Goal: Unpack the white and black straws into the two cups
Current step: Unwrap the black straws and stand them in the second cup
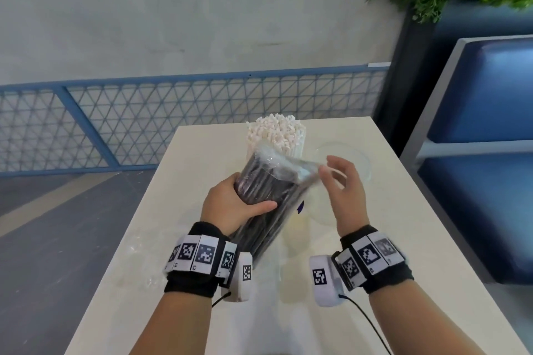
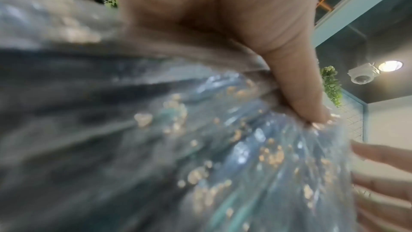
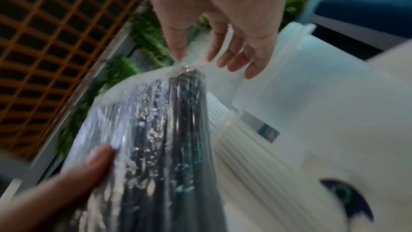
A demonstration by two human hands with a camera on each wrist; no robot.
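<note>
I see my left hand (image 1: 230, 207) in the middle of the head view, wrapped around a clear pack (image 1: 266, 199) of black straws (image 1: 259, 190). The thumb lies across the front of the pack. The pack is tilted, with its top end leaning to the upper right.

My right hand (image 1: 344, 190) is just right of the pack's top. In the right wrist view its thumb and first finger pinch the twisted plastic tip (image 3: 187, 67), and the other fingers (image 3: 236, 63) hang loose and straight.

The white straws (image 1: 274, 132) stand upright in a cup, just behind the pack, near the top middle of the tabletop (image 1: 178, 239). The cup itself is mostly hidden by the pack. A second clear cup (image 1: 343, 158) sits behind my right hand. I cannot tell whether anything is in it.

The left wrist view is blurry; it shows mostly shiny plastic and my thumb.
</note>
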